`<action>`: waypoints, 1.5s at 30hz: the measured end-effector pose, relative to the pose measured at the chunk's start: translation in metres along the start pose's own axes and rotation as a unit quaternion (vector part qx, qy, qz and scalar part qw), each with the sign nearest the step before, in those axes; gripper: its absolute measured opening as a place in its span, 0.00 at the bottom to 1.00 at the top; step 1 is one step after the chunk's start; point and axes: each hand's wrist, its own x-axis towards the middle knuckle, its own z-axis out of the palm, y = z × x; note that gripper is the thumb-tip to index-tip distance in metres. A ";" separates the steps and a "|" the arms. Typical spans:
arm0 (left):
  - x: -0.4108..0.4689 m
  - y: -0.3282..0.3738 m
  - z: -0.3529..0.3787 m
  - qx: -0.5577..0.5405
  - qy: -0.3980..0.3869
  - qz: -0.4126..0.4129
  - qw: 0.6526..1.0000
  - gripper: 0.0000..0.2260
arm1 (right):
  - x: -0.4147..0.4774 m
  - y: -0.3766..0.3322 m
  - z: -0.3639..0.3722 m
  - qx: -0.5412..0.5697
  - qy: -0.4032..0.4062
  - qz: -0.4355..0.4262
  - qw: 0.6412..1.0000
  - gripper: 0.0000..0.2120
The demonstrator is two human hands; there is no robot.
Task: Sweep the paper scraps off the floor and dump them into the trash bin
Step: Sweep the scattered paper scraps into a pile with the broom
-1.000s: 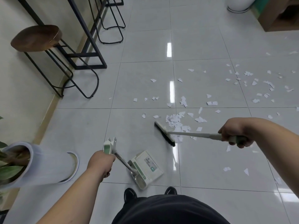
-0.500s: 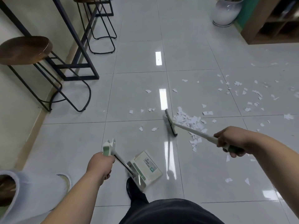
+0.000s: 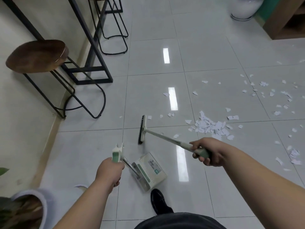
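Glossy pale-grey floor tiles with thin dark grout lines stretch across the room, carrying oblong white light reflections down the middle. Along the cream wall at left stand a round wooden-topped stool on a black wire frame and the black metal legs of a high table. A second stool frame stands beyond them. A white ceramic pot sits beside a wooden shelf unit at upper right. A white planter with leaves fills the lower left corner.

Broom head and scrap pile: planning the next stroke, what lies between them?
Head view: mostly bare tile, with a few loose scraps between broom head and scrap pile.
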 end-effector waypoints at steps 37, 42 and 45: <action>0.077 0.102 0.005 -0.027 0.041 -0.061 0.997 0.05 | 0.060 -0.178 -0.012 -0.042 -0.108 -0.006 0.993 0.22; 0.066 0.128 0.014 -0.037 0.083 -0.111 0.990 0.05 | 0.113 -0.235 0.036 -0.054 -0.179 0.022 0.982 0.09; 0.064 0.142 0.020 -0.056 0.105 -0.135 0.984 0.06 | 0.142 -0.254 0.045 -0.057 -0.188 0.033 0.980 0.10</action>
